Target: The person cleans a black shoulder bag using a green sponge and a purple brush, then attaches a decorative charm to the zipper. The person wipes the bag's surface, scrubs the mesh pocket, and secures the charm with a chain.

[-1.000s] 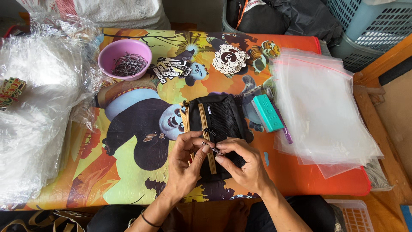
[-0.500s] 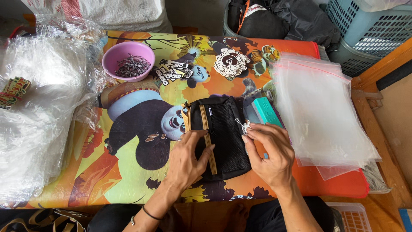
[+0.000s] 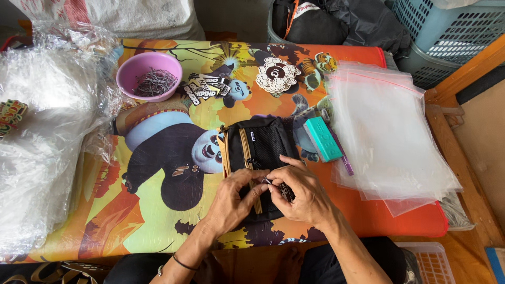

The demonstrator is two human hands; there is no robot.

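A single head-worn camera looks almost straight down from above the seated person onto the low table with its cartoon-printed cover, taken here as the landmark. The view faces away from the person's body: their forearms enter from the bottom edge, and the table's far edge lies near the top of the frame. It stands at moderate closeness, so nearly the whole tabletop fits, with the black pouch just below the table's centre. Beyond the table's far edge show bags and a blue basket; right of the table, a wooden frame. No second view shares the scene
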